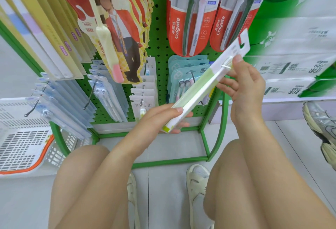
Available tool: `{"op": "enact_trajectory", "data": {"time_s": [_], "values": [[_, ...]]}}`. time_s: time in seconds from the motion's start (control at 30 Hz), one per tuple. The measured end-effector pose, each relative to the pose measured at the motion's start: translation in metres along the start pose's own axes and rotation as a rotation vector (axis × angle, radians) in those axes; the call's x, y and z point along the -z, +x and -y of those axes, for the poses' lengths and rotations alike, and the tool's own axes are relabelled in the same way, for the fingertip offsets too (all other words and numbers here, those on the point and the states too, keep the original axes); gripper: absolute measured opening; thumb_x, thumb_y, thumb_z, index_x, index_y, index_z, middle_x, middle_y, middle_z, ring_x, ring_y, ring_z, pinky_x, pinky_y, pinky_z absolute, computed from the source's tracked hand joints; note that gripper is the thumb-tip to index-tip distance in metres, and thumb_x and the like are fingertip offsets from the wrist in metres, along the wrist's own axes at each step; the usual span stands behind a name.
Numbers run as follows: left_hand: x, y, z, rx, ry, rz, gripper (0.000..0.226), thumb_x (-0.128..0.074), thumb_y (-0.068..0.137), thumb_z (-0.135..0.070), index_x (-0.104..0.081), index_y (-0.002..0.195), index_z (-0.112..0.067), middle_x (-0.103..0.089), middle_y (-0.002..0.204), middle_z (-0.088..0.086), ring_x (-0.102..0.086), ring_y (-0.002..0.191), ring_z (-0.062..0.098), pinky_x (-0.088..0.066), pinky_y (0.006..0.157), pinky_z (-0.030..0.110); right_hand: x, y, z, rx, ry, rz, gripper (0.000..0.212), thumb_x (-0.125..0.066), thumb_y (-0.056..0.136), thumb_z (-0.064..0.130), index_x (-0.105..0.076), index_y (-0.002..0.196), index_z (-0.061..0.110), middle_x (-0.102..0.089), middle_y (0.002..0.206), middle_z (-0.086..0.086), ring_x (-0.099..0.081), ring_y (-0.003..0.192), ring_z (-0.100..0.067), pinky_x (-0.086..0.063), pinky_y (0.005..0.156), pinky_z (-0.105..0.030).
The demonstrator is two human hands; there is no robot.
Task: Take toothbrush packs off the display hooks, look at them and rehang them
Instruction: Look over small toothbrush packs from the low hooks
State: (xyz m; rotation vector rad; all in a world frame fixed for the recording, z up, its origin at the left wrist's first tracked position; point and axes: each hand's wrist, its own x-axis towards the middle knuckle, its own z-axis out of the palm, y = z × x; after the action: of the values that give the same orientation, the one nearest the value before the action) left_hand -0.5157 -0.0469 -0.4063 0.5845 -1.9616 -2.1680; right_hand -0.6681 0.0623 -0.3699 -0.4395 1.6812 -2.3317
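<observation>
I hold one white and light-green toothbrush pack (203,85) slanted in front of the green pegboard display (160,34). My left hand (160,118) grips its lower end, thumb on top. My right hand (243,81) pinches its upper part near the brush head, just below the white hang tab. The pack is off any hook. Behind it hang teal packs (183,76), white packs (143,90) and red Colgate packs (183,19).
Blue-clear packs (60,101) hang on metal hooks (89,98) at the left. A white basket with an orange rim (23,143) stands on the floor at left. Green boxes (294,68) are stacked at right. Another person's shoe (320,119) is at the right edge.
</observation>
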Motion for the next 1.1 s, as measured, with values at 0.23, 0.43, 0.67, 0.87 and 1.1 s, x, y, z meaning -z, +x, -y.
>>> {"op": "enact_trajectory", "data": {"time_s": [0.23, 0.43, 0.67, 0.87, 1.1], "values": [[0.010, -0.007, -0.002, -0.065, -0.050, 0.140, 0.049, -0.067, 0.071, -0.022, -0.064, 0.119, -0.017, -0.070, 0.120, -0.001, -0.069, 0.106, 0.022, -0.057, 0.083, 0.029, 0.000, 0.000, 0.003, -0.060, 0.044, -0.075, 0.018, -0.057, 0.095, 0.032, -0.062, 0.084, 0.019, -0.065, 0.065, 0.005, -0.060, 0.054, -0.009, -0.052, 0.060, -0.023], [0.007, -0.009, -0.001, -0.112, -0.014, 0.132, 0.045, -0.068, 0.073, -0.019, -0.064, 0.118, -0.019, -0.071, 0.118, -0.003, -0.070, 0.101, 0.020, -0.056, 0.076, 0.025, -0.001, 0.000, -0.001, -0.047, 0.022, -0.061, 0.019, -0.054, 0.096, 0.033, -0.060, 0.086, 0.019, -0.063, 0.070, 0.000, -0.058, 0.053, -0.009, -0.051, 0.057, -0.023], [0.008, -0.003, 0.000, -0.078, -0.047, 0.068, 0.044, -0.065, 0.072, -0.021, -0.064, 0.117, -0.022, -0.072, 0.102, -0.007, -0.069, 0.091, 0.011, -0.052, 0.070, 0.020, 0.002, 0.007, -0.008, -0.012, -0.044, -0.121, 0.029, -0.067, 0.082, 0.044, -0.053, 0.090, 0.020, -0.059, 0.078, 0.003, -0.055, 0.063, -0.014, -0.047, 0.051, -0.025], [0.001, -0.004, 0.008, -0.107, 0.130, 0.047, 0.062, -0.080, 0.066, -0.018, -0.055, 0.120, -0.036, -0.060, 0.118, -0.016, -0.070, 0.093, 0.014, -0.056, 0.078, 0.028, 0.005, 0.012, -0.013, 0.014, -0.035, -0.195, 0.028, -0.076, 0.078, 0.032, -0.056, 0.095, 0.022, -0.066, 0.087, 0.009, -0.065, 0.079, -0.005, -0.052, 0.079, -0.026], [-0.002, 0.000, 0.013, -0.128, 0.173, -0.021, 0.032, -0.076, 0.073, -0.023, -0.063, 0.102, -0.029, -0.066, 0.116, -0.011, -0.069, 0.096, 0.009, -0.055, 0.076, 0.023, 0.003, 0.009, -0.010, -0.002, -0.023, -0.254, 0.026, -0.072, 0.084, 0.034, -0.051, 0.095, 0.024, -0.063, 0.083, 0.014, -0.063, 0.078, -0.001, -0.053, 0.087, -0.031]]}}
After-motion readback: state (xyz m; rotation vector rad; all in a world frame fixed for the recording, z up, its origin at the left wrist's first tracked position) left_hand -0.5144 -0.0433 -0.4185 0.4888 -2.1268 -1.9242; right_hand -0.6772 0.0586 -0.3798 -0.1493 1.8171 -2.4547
